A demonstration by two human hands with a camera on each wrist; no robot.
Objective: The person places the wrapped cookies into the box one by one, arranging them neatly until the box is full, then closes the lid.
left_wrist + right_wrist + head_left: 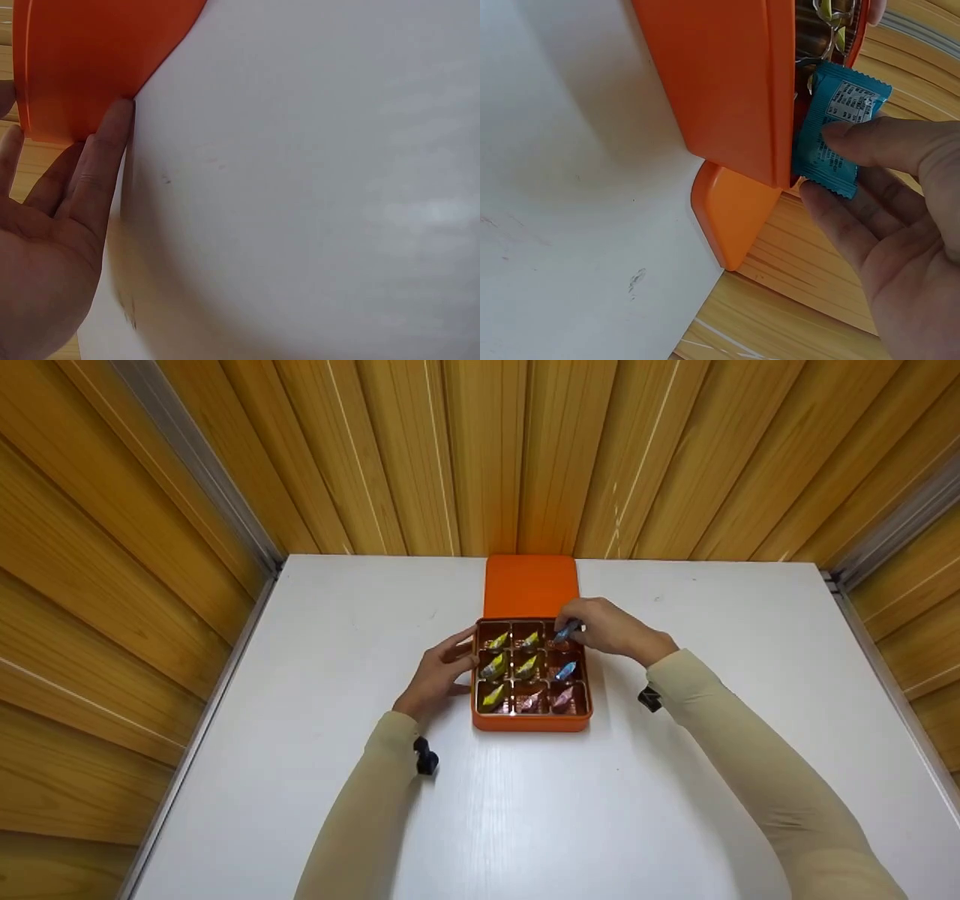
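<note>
An orange box [531, 723] with a divided brown tray sits on the white table, small wrapped candies in its compartments. Yellow-green candies [493, 666] fill the left column and the upper two of the middle one. Pink candies [564, 700] lie at the front middle and front right; a blue candy [565, 670] is in the right column's middle compartment. My right hand [611, 628] pinches a blue candy packet [838, 124] between thumb and fingers at the back-right compartment. My left hand [435, 679] rests against the box's left side, its fingers [105, 161] fairly straight on the orange wall.
Behind the box lies its orange lid [531, 585], near the table's back edge. Wood-panelled walls [375, 457] rise behind and beside the white table [352, 660]. A small black clip-like device [426, 757] is at the left wrist, another [650, 699] at the right.
</note>
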